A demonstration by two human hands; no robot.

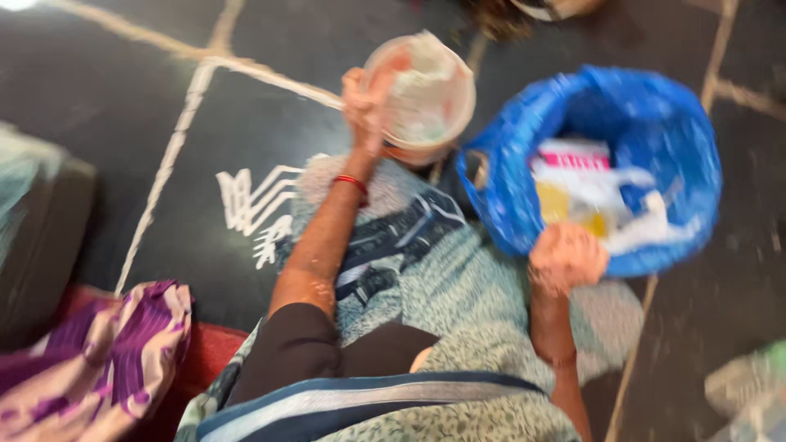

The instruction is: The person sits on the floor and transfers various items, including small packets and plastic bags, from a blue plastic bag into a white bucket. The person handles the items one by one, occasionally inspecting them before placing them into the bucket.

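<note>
Above the dark floor (123, 98), the left hand (366, 106) grips a tilted round tub (422, 94) beside the blue bag (655, 115), whose rim the right hand (566, 258) clutches, apparently keeping its mouth open.

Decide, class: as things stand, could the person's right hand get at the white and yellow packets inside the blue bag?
Probably yes. The right hand grips the near rim of the blue bag, whose mouth gapes open, and the packets lie just beyond it with nothing over them. The hand would have to let go of the rim first.
</note>
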